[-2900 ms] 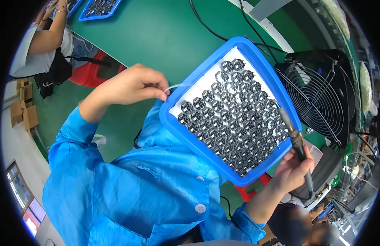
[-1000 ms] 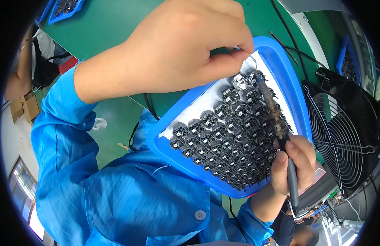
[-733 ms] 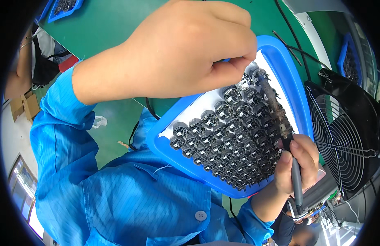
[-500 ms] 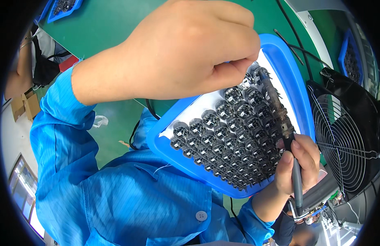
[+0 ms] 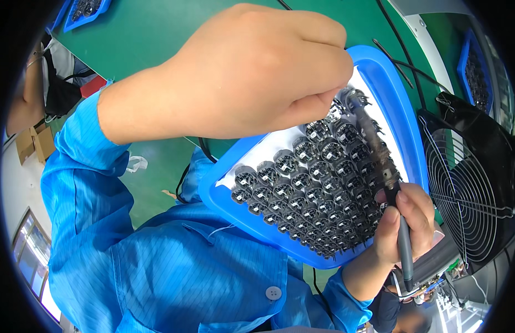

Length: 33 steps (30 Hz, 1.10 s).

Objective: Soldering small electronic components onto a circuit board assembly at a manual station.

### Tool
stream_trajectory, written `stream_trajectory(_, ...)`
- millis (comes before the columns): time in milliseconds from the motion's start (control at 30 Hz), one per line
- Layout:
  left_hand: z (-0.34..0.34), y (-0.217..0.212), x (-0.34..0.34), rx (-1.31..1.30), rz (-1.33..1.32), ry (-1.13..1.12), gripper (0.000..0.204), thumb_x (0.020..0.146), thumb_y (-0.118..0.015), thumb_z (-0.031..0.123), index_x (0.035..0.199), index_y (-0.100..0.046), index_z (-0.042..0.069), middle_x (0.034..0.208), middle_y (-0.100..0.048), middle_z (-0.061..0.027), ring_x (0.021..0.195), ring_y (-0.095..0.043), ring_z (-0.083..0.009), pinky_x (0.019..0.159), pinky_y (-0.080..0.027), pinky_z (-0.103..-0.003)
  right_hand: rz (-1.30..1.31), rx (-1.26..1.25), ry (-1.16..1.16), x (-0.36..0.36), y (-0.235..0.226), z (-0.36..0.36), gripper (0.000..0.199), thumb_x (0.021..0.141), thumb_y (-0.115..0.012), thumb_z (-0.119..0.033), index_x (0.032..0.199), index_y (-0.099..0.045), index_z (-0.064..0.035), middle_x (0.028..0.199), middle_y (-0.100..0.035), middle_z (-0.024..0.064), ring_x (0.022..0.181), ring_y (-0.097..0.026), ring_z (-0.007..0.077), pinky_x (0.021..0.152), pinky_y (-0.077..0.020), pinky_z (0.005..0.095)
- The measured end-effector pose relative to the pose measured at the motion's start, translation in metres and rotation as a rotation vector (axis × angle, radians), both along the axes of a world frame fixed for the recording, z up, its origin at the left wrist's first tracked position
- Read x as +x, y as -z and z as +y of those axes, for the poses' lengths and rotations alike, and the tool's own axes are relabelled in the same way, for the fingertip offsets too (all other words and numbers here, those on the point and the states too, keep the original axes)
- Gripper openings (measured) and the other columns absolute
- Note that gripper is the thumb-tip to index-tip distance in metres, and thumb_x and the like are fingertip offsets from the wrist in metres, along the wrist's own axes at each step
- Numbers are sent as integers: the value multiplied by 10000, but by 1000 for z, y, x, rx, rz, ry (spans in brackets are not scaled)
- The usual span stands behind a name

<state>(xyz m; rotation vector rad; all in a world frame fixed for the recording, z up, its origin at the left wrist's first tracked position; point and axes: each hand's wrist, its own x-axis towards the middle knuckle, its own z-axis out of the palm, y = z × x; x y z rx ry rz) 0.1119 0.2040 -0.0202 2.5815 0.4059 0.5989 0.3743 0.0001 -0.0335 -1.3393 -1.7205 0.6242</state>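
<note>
A blue tray with a white floor holds several rows of small black round parts. My left hand is raised close to the camera, its fingers pinched over one black part at the tray's far end. My right hand grips a long dark pen-shaped tool whose tip reaches up to that same part. My blue sleeves and coat fill the lower left.
A black wire-guarded fan stands right of the tray. The bench top is green, with black cables and more blue trays of parts at the far edges. Another person sits at the upper left.
My left hand rose from the tray's left rim and now pinches a part at the far end. The tool in my right hand swung up to meet that part; little has moved in the last second.
</note>
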Motion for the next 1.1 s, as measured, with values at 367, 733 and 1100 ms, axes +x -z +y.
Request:
stream_trajectory(367,-7,30,4,-38,-158,-67,175,764,-784,-31,907,-726,52,807,-605,-60,625,-593,-199,511,-463,-315,-8,16,43,-3,1,2,245,900,-775,-122,1045,-676,49,974,-688,218,707,-673,291,624,-555,360)
stream_trajectory(733,-9,12,-3,-45,-65,-101,216,732,-777,-65,917,-726,35,801,-617,-66,616,-585,-182,507,-455,-295,-26,51,46,-1,-3,0,276,908,-774,-171,1036,-660,46,894,-681,191,688,-667,288,606,-543,375)
stream_trajectory(1100,-19,17,-29,-108,-131,-54,241,756,-760,-84,974,-755,17,783,-612,-73,623,-594,-195,514,-455,-311,-70,79,31,-37,-11,2,199,839,-804,-119,940,-690,9,847,-676,165,659,-688,300,566,-580,368)
